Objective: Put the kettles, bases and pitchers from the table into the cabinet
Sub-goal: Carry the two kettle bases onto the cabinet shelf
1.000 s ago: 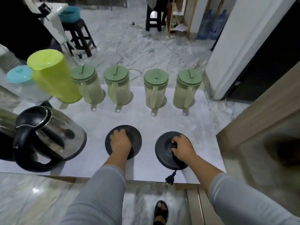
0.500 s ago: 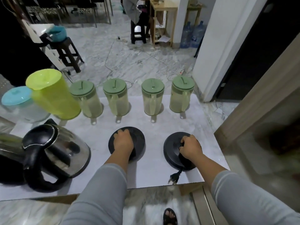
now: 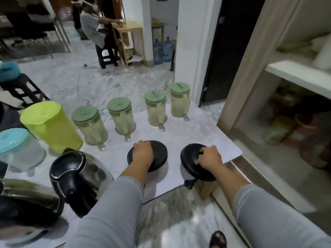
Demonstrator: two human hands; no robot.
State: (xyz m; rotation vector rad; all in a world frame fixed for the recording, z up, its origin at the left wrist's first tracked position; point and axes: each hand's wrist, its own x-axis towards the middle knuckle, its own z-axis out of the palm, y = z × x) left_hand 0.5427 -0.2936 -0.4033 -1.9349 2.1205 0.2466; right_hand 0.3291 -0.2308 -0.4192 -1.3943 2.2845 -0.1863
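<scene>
My left hand [image 3: 142, 154] grips a round black kettle base [image 3: 159, 154] on the white table [image 3: 200, 133]. My right hand [image 3: 210, 157] grips a second black base [image 3: 189, 158], tilted and lifted at the table's right front corner, its plug [image 3: 188, 183] dangling. Behind stand several clear pitchers with green lids [image 3: 120, 116], a lime pitcher [image 3: 52, 126] and a blue-lidded pitcher [image 3: 16, 149]. A steel kettle with a black handle [image 3: 78, 176] sits at the front left, another kettle [image 3: 23, 196] beside it. The open cabinet [image 3: 293, 122] is on the right.
The cabinet has a white shelf [image 3: 300, 76] with dim items below it. A person [image 3: 95, 27] sits on a stool by a wooden table far back. A dark stool [image 3: 19, 90] with a teal bowl stands at the left. Water bottles [image 3: 162, 51] lean by the wall.
The view has swung up and to the right, bringing the cabinet shelf into sight. The right base has risen and tilted off the table, moving toward the table's right corner; the left hand stays on its base.
</scene>
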